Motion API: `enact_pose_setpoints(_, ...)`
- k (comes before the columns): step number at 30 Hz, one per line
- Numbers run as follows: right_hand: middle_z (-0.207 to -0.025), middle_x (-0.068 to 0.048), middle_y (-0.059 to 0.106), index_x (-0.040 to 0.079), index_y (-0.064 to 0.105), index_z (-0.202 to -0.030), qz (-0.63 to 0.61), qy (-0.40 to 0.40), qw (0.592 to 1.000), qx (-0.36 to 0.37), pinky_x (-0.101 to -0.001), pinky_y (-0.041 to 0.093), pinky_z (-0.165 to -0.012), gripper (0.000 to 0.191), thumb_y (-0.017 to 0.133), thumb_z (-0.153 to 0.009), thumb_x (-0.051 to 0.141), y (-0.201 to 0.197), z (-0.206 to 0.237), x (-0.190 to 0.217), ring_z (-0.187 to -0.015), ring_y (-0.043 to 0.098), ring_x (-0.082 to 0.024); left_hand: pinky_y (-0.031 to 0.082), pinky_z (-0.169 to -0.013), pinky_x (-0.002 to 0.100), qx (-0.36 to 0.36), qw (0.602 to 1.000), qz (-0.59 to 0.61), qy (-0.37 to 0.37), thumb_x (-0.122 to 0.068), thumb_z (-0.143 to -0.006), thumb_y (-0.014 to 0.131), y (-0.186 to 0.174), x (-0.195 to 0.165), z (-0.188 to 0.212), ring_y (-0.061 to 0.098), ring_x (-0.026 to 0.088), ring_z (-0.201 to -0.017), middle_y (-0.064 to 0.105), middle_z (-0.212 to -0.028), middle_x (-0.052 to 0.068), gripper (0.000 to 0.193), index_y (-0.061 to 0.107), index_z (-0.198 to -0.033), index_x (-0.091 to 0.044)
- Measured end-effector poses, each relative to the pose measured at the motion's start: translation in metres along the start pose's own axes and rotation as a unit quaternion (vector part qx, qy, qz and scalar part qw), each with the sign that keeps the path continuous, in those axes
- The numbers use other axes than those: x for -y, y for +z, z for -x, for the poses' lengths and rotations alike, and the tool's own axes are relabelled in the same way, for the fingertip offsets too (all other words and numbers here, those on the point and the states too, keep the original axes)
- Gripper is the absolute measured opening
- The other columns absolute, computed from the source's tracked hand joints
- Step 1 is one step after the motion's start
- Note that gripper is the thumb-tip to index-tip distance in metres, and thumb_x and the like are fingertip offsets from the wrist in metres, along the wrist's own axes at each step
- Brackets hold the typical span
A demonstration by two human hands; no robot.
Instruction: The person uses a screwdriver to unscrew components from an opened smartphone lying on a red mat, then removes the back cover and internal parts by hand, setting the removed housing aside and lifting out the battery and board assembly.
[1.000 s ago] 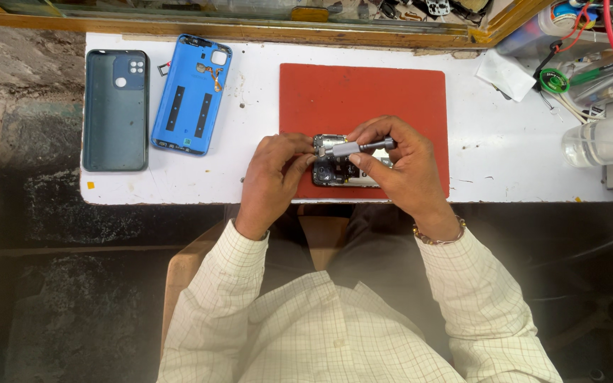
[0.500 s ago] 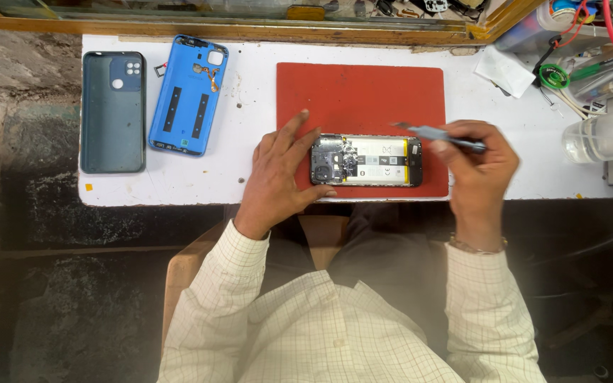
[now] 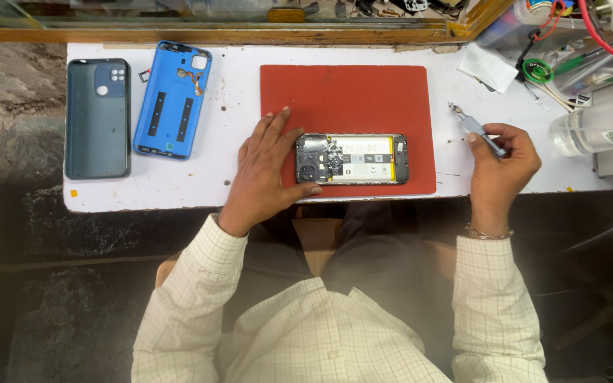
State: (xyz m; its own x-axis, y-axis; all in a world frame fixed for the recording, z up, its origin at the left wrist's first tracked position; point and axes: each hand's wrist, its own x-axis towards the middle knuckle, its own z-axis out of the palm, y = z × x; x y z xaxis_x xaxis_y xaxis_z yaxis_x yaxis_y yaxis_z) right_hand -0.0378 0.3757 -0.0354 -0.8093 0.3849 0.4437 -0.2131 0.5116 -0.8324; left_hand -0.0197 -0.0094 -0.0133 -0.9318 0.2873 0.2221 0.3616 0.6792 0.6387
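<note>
1. Red mat (image 3: 349, 89), rectangular, flat on white worktop (image 3: 235, 184), near its middle.
2. Opened phone (image 3: 352, 159), back removed, lying lengthwise on the mat's near edge; pale battery and dark circuit board exposed, camera end toward the left hand.
3. Left hand (image 3: 267, 170), palm down, fingers spread on worktop and mat; thumb against the phone's near left corner, fingertips just beside its left end. Grip wide, flat, closed on nothing.
4. Right hand (image 3: 501, 167), well apart from the phone, beyond the mat's right edge; grip narrow, pinched round a slim grey tool (image 3: 477, 128), tip pointing up and left, away from the body. Tip resting on or hovering over the worktop: cannot tell.
5. Blue back cover (image 3: 172, 99), inner side up, with dark strips and a small part at its top; to the mat's left, slightly tilted.
6. Dark teal case (image 3: 98, 117), further left, at the worktop's left end, just beside the blue cover.
7. Clear plastic bottle (image 3: 597, 128), lying on its side at the right edge; contents not discernible.
8. White paper scrap (image 3: 489, 67) and green wire coil (image 3: 537, 71) at the far right corner, among mixed cables and tools.
9. Cream checked sleeves (image 3: 200, 284) on both arms; thin bangle (image 3: 489, 231) at the right wrist.
</note>
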Motion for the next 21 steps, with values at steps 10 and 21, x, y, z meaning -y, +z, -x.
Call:
enact_pose_setpoints(10, -0.108, -0.007, 0.067, 0.001, 0.073, -0.106, 0.137, -0.110, 0.982, 0.064, -0.0258, 0.048, -0.076, 0.020, 0.085, -0.091, -0.001, 0.009, 0.001, 0.029, -0.091, 0.058, -0.014, 0.022, -0.119, 0.055, -0.001, 1.000, 0.014, 0.018, -0.041, -0.064, 0.095, 0.003, 0.007, -0.001, 0.020, 0.038, -0.155, 0.030, -0.164, 0.018, 0.094, 0.051, -0.139, -0.006)
enact_pose_setpoints(21, -0.110, -0.005, 0.065, 0.001, 0.072, -0.115, -0.083, -0.024, 0.994, 0.065, -0.0219, 0.045, -0.083, 0.011, 0.074, -0.104, 0.002, 0.025, 0.082, 0.089, -0.094, 0.054, -0.009, 0.014, -0.126, 0.058, -0.014, 0.997, 0.052, 0.051, -0.032, -0.068, 0.095, 0.001, 0.004, 0.002, 0.031, 0.035, -0.153, 0.051, -0.150, 0.014, 0.094, 0.044, -0.143, -0.007)
